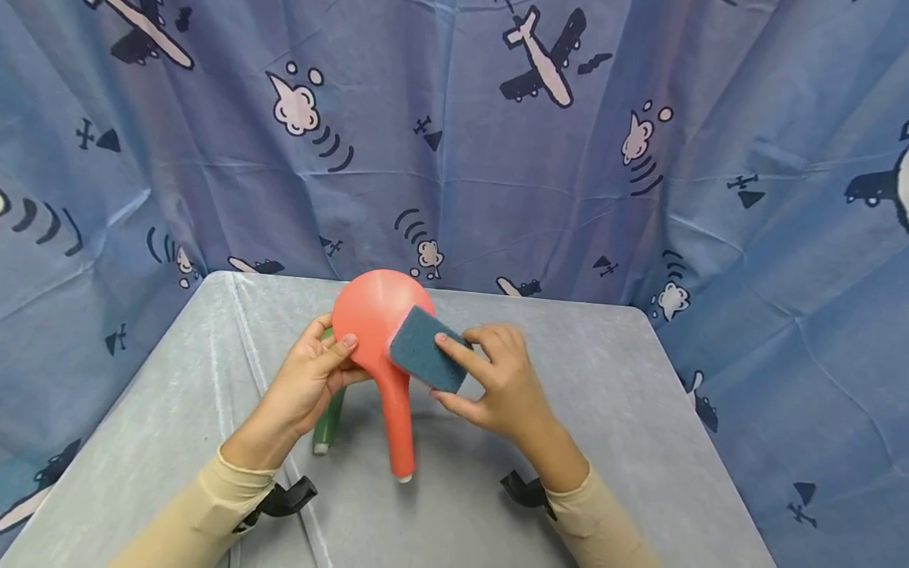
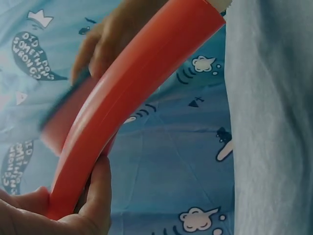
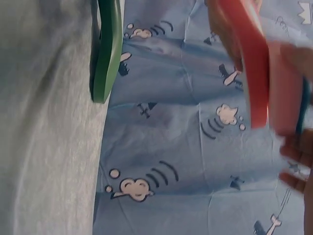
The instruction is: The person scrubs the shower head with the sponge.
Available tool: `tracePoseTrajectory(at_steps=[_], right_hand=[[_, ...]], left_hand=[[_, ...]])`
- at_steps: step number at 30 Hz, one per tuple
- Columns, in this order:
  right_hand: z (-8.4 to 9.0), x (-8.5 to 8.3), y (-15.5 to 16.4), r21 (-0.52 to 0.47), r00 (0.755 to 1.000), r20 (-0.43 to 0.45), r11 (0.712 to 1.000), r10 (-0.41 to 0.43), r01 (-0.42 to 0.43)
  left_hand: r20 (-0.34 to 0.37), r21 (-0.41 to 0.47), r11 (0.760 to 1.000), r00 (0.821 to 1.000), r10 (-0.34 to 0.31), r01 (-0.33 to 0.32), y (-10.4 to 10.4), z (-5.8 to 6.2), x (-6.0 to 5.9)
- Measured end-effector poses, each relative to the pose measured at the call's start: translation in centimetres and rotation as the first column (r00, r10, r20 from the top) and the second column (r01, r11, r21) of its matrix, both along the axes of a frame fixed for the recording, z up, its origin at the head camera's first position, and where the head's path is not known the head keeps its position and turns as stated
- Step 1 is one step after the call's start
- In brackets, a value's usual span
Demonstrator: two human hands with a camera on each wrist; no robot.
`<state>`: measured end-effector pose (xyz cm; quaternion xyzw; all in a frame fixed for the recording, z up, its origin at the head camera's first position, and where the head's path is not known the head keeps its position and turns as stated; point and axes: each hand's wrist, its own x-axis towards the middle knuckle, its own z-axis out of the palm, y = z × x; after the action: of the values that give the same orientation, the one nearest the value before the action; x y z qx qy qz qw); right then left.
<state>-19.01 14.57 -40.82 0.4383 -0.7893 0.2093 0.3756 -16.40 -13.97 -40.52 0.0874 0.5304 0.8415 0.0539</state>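
The left hand [image 1: 307, 385] holds a red paddle-shaped utensil [image 1: 379, 335] above the grey table [image 1: 177, 394], with its thumb pressed on the front of the round head and the other fingers curled behind it. The handle of this red utensil points down toward the person, and its tip hangs just above the table surface. The right hand [image 1: 500, 386] grips a dark blue scrubbing sponge [image 1: 428, 349]: the index finger lies on the top face of the sponge and the thumb pinches it from below. The sponge lies flat against the right side of the red head, so it is touching the utensil, between the two hands. In the left wrist view the red utensil [image 2: 132, 98] is seen from its edge, clamped between the thumb and fingers, and the sponge is blurred behind it. A green utensil [image 1: 329, 422] of similar shape is partly hidden behind the left hand; its handle goes down to the table near the left wrist. In the right wrist view this green utensil [image 3: 108, 49] stands beside the table edge, well apart from the red one [image 3: 247, 63]. A blue curtain [image 1: 639, 158] with airplane drawings hangs behind the table.
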Motion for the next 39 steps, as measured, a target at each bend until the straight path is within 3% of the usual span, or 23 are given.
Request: tracePoseTrajectory(at_steps=[2, 4, 8, 10, 16, 18, 22, 28, 30, 34, 39], right_hand=[[0.2, 0.1, -0.2, 0.055, 0.996, -0.056, 0.996, 0.070, -0.067], [0.4, 0.1, -0.1, 0.063, 0.995, -0.072, 0.996, 0.074, -0.070], [0.5, -0.1, 0.3, -0.064, 0.995, 0.018, 0.993, -0.102, 0.103], [0.4, -0.2, 0.4, -0.105, 0.987, 0.060, 0.982, -0.149, 0.154], [0.1, -0.2, 0.3, 0.007, 0.999, 0.034, 1.000, -0.025, 0.025], [0.0, -0.3, 0.4, 0.000, 0.995, 0.057, 0.997, -0.077, 0.077], [-0.2, -0.7, 0.9, -0.079, 0.964, 0.149, 0.969, -0.220, 0.233], [-0.3, -0.7, 0.8, 0.005, 0.987, 0.133, 0.996, -0.085, 0.085], [-0.3, -0.8, 0.9, 0.012, 0.986, 0.132, 0.995, -0.102, 0.101], [-0.4, -1.3, 1.4, -0.019, 0.956, 0.189, 0.972, -0.225, 0.233], [-0.6, -1.7, 1.5, -0.017, 0.924, 0.269, 0.958, -0.273, 0.288]], left_hand=[[0.007, -0.010, 1.000, 1.000, 0.003, -0.003, 0.1, 0.0, -0.1], [0.011, -0.021, 1.000, 1.000, -0.002, 0.002, 0.3, -0.1, -0.1], [0.021, -0.041, 0.998, 0.999, -0.042, 0.042, 0.9, -0.5, 0.1], [0.034, -0.046, 0.997, 0.998, -0.060, 0.062, 1.3, -0.7, 0.3], [0.067, -0.047, 0.997, 0.996, -0.055, 0.058, 2.1, -1.4, 0.5], [0.078, -0.052, 0.997, 0.996, -0.053, 0.057, 2.3, -1.6, 0.5], [0.094, -0.064, 0.995, 0.993, -0.066, 0.072, 2.6, -1.7, 0.6], [0.109, -0.070, 0.996, 0.993, -0.051, 0.059, 3.0, -1.9, 0.1], [0.121, -0.067, 0.996, 0.992, -0.047, 0.055, 3.1, -2.0, -0.2], [0.141, -0.055, 0.996, 0.988, -0.066, 0.075, 3.3, -2.0, -1.0], [0.166, -0.038, 0.996, 0.984, -0.071, 0.078, 3.7, -2.3, -2.4]])
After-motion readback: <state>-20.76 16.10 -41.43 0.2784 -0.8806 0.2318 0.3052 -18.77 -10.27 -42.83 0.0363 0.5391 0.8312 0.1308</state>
